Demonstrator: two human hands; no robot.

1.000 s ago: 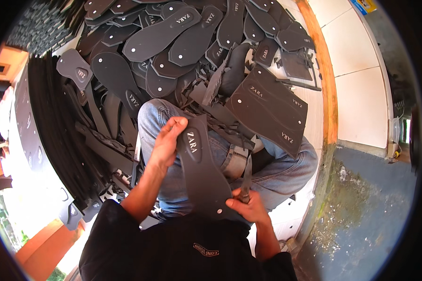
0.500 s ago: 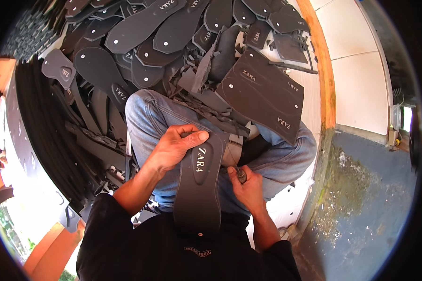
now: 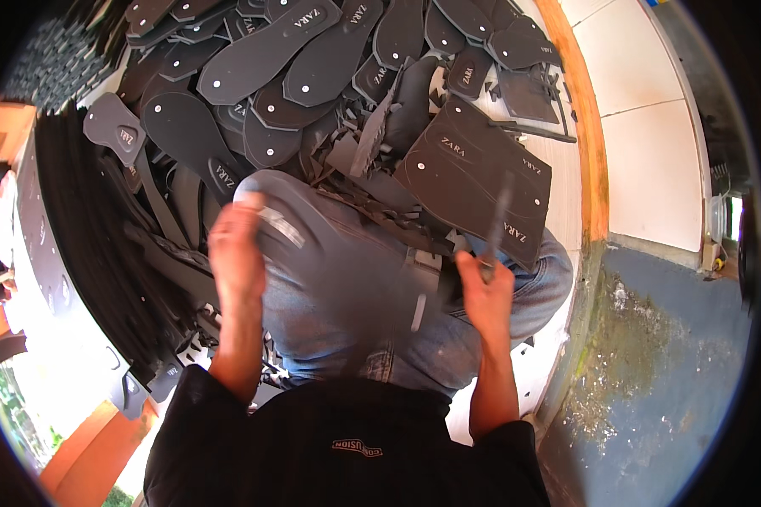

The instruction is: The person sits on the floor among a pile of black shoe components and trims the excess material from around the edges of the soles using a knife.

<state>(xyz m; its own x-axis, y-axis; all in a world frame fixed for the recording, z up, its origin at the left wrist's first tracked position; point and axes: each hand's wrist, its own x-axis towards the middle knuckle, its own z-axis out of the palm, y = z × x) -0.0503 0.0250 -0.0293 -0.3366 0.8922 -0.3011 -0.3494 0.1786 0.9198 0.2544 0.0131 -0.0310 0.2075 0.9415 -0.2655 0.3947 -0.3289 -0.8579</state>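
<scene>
My left hand [image 3: 238, 249] is closed on one end of a dark grey shoe insole [image 3: 325, 253], which is smeared by motion and stretches across my lap in jeans. A pale oval patch with lettering shows near the held end. In my right hand [image 3: 488, 296], over my other thigh, is a small knife [image 3: 500, 211], its thin blurred blade pointing up and away from me. Just beyond the blade lies a dark foam sheet [image 3: 457, 173] marked with insole outlines, resting partly on my knee.
Many cut insoles [image 3: 262, 55] are heaped beyond my legs. Dark scraps [image 3: 372, 203] lie among them. A tall row of stacked dark sheets [image 3: 76, 245] stands at the left. On the right run a wooden edge strip [image 3: 592, 160] and a stained grey floor [image 3: 668, 355].
My left hand has swung left and away with the insole, tilting it across my lap. My right hand has moved right and away from the insole, the knife blade now upright.
</scene>
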